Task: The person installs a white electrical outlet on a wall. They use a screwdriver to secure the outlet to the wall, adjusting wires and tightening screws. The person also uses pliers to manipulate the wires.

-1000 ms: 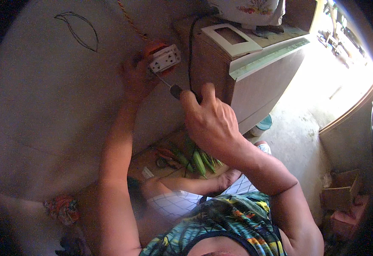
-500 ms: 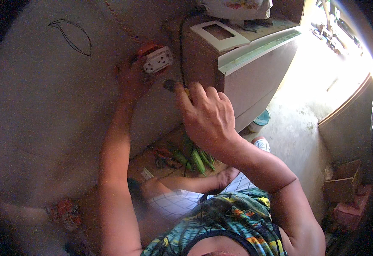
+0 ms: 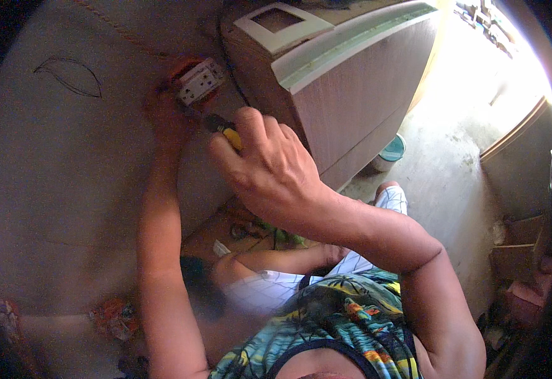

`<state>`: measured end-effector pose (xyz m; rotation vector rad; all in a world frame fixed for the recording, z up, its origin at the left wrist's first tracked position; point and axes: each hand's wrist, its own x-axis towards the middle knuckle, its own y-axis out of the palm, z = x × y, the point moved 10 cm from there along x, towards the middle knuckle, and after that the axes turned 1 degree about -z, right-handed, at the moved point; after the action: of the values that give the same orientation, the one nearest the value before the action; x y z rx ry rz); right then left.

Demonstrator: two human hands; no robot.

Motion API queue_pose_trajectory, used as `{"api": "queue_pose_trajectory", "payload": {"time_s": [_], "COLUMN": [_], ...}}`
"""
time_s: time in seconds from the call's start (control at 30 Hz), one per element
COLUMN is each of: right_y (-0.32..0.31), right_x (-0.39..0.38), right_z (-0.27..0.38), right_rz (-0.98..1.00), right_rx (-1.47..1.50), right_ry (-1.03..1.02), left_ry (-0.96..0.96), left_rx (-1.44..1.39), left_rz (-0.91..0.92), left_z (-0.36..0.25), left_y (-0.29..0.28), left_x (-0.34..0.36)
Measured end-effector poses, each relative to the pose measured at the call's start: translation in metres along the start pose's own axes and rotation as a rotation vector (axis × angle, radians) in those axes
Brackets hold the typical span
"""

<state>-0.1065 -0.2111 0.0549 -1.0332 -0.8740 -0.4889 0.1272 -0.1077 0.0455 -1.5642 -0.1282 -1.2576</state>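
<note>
A white electrical outlet point(image 3: 201, 82) with sockets sits at an orange-red wall box point(image 3: 176, 71). My left hand point(image 3: 165, 117), dark and blurred, is closed against its lower left side. Its fingertips are hard to make out. In my right hand point(image 3: 273, 161) is a screwdriver point(image 3: 228, 132) with a black and yellow handle, gripped just below the outlet. Its thin shaft slants up and left toward the outlet's lower edge and my left hand. Whether its tip touches a screw cannot be seen.
Right of the outlet stands a brown cabinet point(image 3: 364, 88) with a white frame plate point(image 3: 282, 26) on top. A dark cable point(image 3: 228, 60) runs down beside it. Behind my right forearm are green vegetables point(image 3: 285, 239). A lidded bucket point(image 3: 389, 155) stands on the floor.
The view has shifted, so the outlet and both hands appear farther left. The screwdriver has turned, and its yellow handle and shaft show more. My right forearm now covers more of the vegetables.
</note>
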Motion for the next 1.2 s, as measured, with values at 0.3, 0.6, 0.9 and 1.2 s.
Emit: {"api": "queue_pose_trajectory", "payload": {"time_s": [0.3, 0.6, 0.9, 1.2], "right_y": [0.011, 0.003, 0.039, 0.010], "right_x": [-0.016, -0.013, -0.003, 0.000], "right_z": [-0.002, -0.004, -0.033, 0.014], "right_rz": [0.013, -0.258, 0.366, -0.264], "right_rx": [0.020, -0.037, -0.028, -0.084], "right_ry": [-0.031, -0.110, 0.311, -0.266], "left_ry": [0.016, -0.125, 0.121, 0.080], "left_rx": [-0.377, -0.415, -0.415, -0.110], "left_rz": [-0.021, 0.027, -0.054, -0.035], "left_z": [-0.039, 0.027, -0.017, 0.002], "left_y": [-0.022, 0.021, -0.027, -0.012], "left_x": [0.004, -0.003, 0.020, 0.008]}}
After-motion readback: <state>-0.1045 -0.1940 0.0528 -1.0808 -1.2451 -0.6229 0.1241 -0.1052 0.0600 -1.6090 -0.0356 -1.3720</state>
